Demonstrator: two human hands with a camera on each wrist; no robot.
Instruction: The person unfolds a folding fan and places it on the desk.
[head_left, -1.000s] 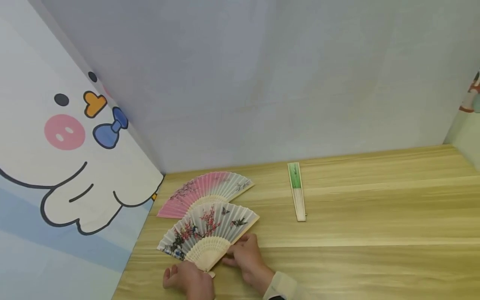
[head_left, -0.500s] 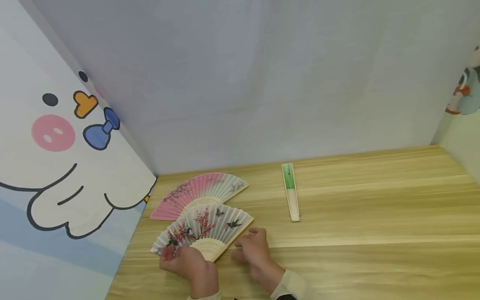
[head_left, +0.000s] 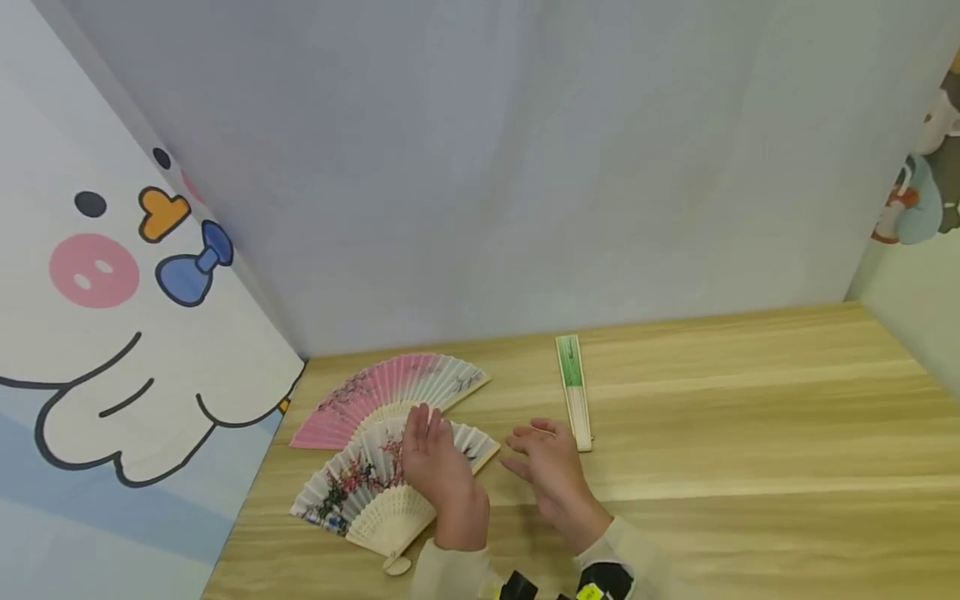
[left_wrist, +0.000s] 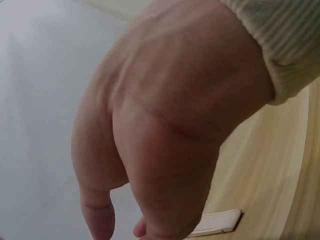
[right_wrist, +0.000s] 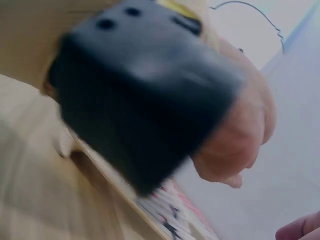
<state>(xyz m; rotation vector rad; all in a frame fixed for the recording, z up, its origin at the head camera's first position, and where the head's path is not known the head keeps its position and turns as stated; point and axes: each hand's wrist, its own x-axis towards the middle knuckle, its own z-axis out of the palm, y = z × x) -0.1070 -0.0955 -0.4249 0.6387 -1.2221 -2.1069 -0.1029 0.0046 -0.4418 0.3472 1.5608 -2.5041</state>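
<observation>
In the head view a spread folding fan, white with red blossoms, lies on the table. My left hand hovers over its right half, fingers extended upward and holding nothing. To the right of that fan, my right hand is raised with loosely bent fingers and nothing in its grasp. Behind lies a second spread fan, pink and white, partly covered by the first. A folded green fan rests just beyond the right hand; its pale end, a fan tip, shows under my left hand in the left wrist view.
The wooden table runs back to a grey wall. A panel with a cartoon print stands at the left, and a printed side wall at the right. A black device sits on the right wrist.
Both hands have come away from the blossom fan and risen to the right. Its handle end is uncovered now. The fans keep their places while the head view has shifted slightly.
</observation>
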